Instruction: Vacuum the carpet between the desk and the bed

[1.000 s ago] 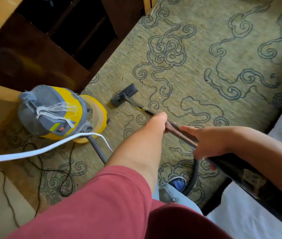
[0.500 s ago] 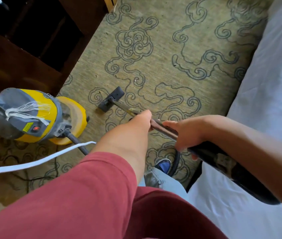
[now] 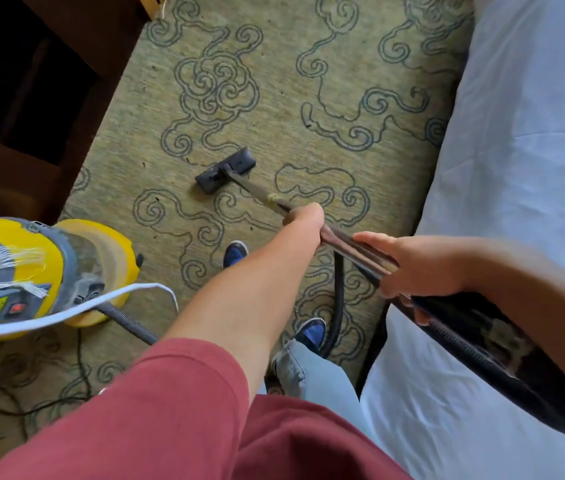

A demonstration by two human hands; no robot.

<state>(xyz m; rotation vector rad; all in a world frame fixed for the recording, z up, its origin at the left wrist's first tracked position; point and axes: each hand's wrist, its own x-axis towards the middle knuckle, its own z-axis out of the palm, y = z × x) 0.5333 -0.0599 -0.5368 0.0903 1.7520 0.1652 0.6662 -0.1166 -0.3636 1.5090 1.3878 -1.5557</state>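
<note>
Two hands hold the vacuum wand [image 3: 340, 239] in my single head view, which looks down along both forearms. My left hand [image 3: 303, 218] has its grip closed round the wand further down the tube, toward the floor head; my right hand [image 3: 419, 268] grips it higher up, fingers curled round where the metal tube meets the black hose [image 3: 338, 299]. Beyond the left grip the tube slants down to the dark floor head [image 3: 225, 170], which lies flat on the carpet [image 3: 308, 98].

That carpet is olive green with dark scrolling cloud outlines, and it runs as a strip ahead of both grips. To the left of the left grip stands the dark wooden surface [image 3: 32, 98], its underside in deep shadow. To the right of the right grip, and under that forearm, lies the bed [image 3: 516, 133], covered in white sheeting.

Left of and nearer than the left grip sits the yellow and grey canister [image 3: 42, 271] on the carpet, a ribbed hose leaving its base. A white strap [image 3: 84, 308] crosses in front of it. Below the grips I see two blue shoes [image 3: 310, 332], grey trouser legs and my red sleeve [image 3: 156, 410]. Thin black cord [image 3: 80, 368] trails on the floor by the canister.
</note>
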